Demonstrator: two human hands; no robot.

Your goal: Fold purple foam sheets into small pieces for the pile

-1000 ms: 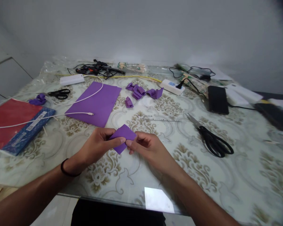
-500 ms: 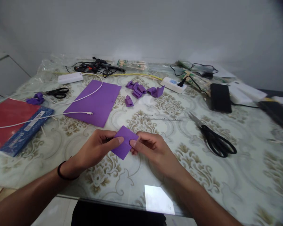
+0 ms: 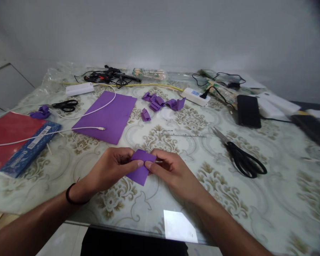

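Note:
A small purple paper piece (image 3: 140, 168) is held low over the table's near middle, its far edge bent over toward me. My left hand (image 3: 110, 169) pinches its left side with thumb and fingers closed. My right hand (image 3: 168, 169) pinches its right side, thumb tip meeting the left thumb on top of the fold. A large purple sheet (image 3: 106, 115) lies flat farther back on the left. Several folded purple pieces (image 3: 160, 103) sit in a loose group behind the hands.
Black scissors (image 3: 241, 158) lie to the right, smaller scissors (image 3: 65, 104) at the left. A white cable (image 3: 77, 131) crosses the purple sheet. A red and blue book (image 3: 17, 140) is at the left edge. A black phone (image 3: 248, 111), a white power strip (image 3: 196, 96) and tangled cords line the back.
The flat purple piece has been bent over at its far edge. Both thumbs have come together on top of it, and the hands sit slightly lower.

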